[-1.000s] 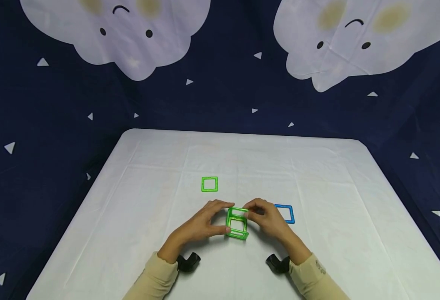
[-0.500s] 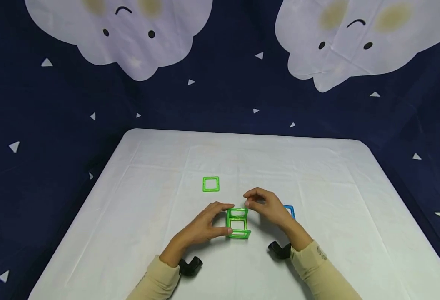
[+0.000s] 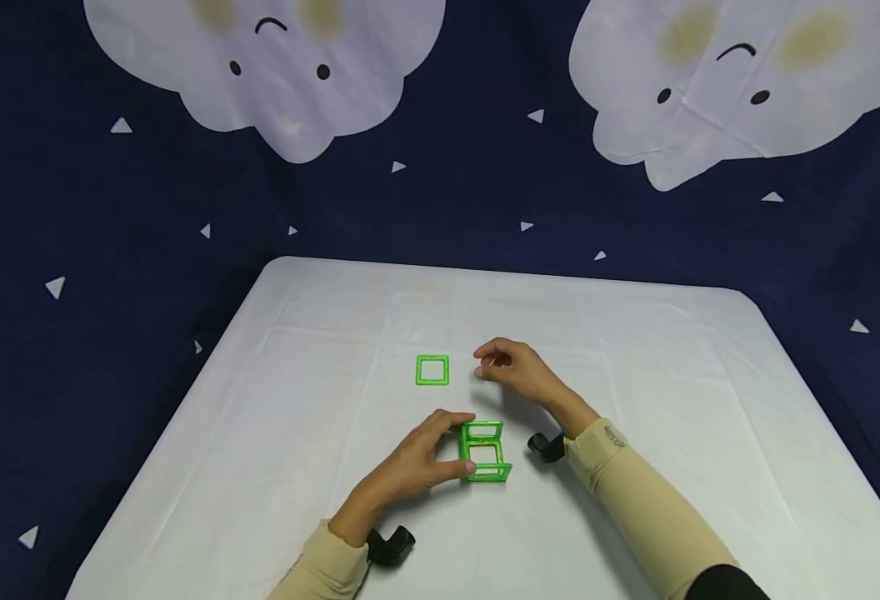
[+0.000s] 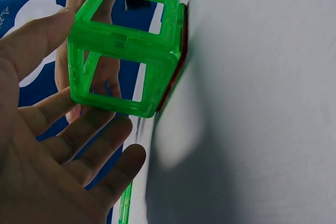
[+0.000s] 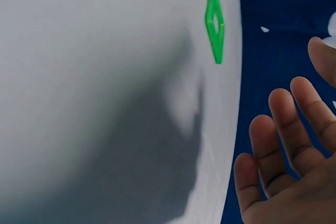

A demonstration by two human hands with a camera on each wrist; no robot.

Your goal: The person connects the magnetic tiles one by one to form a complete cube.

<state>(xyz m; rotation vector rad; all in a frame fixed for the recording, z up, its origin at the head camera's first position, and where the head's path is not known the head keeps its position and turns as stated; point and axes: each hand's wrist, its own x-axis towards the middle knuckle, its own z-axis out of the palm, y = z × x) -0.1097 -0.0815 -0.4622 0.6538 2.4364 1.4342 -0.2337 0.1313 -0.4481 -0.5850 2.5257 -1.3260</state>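
My left hand (image 3: pixel 413 463) holds a small box-like structure of green magnetic tiles (image 3: pixel 491 476) at its left side, between thumb and index finger. In the left wrist view the green structure (image 4: pixel 126 44) has square window openings, and a red edge (image 4: pixel 183 51) shows along its underside. The other fingers of this left hand (image 4: pixel 79 156) are spread below it. Farther back, my right hand (image 3: pixel 521 368) hovers over the table with nothing in it, its fingers loosely bent. To its left lies a loose green square tile (image 3: pixel 432 382), also in the right wrist view, apart from the fingers.
A white cloth-covered table (image 3: pixel 320 375) carries everything. Beyond its far edge hangs a dark blue curtain (image 3: pixel 455 208) with cloud prints. Black wrist mounts (image 3: pixel 392 547) stick out from both forearms. The right sleeve (image 3: pixel 646 500) spans the table's right part.
My right hand has left the green structure and moved away and back, toward the loose green tile. The blue tile on the right is now hidden by the right arm. The left hand still holds the structure.
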